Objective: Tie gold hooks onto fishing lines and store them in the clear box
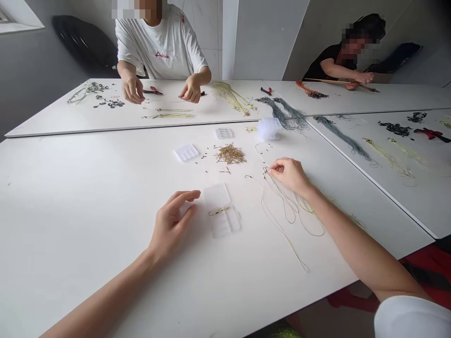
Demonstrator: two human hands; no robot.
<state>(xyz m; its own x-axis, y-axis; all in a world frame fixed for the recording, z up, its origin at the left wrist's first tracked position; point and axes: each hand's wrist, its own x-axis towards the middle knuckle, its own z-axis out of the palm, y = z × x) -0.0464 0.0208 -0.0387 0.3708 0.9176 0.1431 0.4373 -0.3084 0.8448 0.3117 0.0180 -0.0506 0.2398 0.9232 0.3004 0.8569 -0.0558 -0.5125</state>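
Right hand (289,176) pinches fishing line (282,203), apparently — left hand (172,224) lies open beside a clear box (221,224).

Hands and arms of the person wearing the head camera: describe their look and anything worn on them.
Both are bare, with no gloves, rings, watch or bracelet showing: the left hand and left forearm, the right hand and right forearm. A white short sleeve covers the right upper arm; the left sleeve is out of view.

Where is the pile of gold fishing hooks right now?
In the head view, the pile of gold fishing hooks lies on the white table, just right of a small clear plastic case and beyond the person's left hand.
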